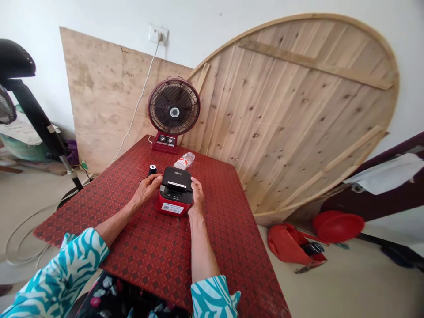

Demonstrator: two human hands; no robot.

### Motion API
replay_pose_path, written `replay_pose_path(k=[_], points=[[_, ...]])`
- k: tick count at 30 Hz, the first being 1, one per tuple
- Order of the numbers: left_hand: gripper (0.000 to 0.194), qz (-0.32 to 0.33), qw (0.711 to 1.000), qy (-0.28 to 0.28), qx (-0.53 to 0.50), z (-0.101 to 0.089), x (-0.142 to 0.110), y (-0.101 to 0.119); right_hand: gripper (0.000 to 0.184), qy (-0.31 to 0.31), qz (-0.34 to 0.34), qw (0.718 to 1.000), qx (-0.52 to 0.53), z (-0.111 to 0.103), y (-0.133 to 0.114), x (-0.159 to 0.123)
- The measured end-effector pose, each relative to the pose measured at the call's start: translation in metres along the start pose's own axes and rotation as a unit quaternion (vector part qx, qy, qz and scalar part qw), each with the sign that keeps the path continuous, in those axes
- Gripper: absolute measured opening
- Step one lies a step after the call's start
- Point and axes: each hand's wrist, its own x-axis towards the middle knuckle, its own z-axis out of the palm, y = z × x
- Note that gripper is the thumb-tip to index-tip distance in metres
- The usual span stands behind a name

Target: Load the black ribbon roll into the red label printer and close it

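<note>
A small red and black receipt printer stands on the patterned red tabletop, its black lid closed and a white label on its front. My right hand grips the printer's right side, thumb near the top edge. From the left, my left hand holds the upper left edge, its fingers partly hidden. Just behind that hand sits a small black cylinder with a white end. A clear plastic bottle lies on its side behind the printer.
A dark red table fan stands at the table's far end. Behind it lean a plywood sheet and a large round wooden board. A white cord runs down from the wall socket. At right, a red bag lies on the floor.
</note>
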Motion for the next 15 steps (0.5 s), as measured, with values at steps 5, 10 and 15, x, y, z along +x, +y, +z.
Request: replay_pose_path(k=[5,10,15], points=[[0.048,-0.046,0.995,0.075,-0.042,0.008,0.008,-0.001,0.037,-0.005,0.009,1.0,0.004,0.0,0.001,-0.001],[0.048,-0.13,0.98,0.084,-0.129,0.015,0.012,0.003,0.035,0.033,0.013,0.999,0.005,0.003,-0.002,-0.005],[0.048,-0.15,0.973,0.086,-0.152,0.017,0.015,0.003,0.038,0.039,0.021,0.999,0.013,0.004,-0.003,-0.007]])
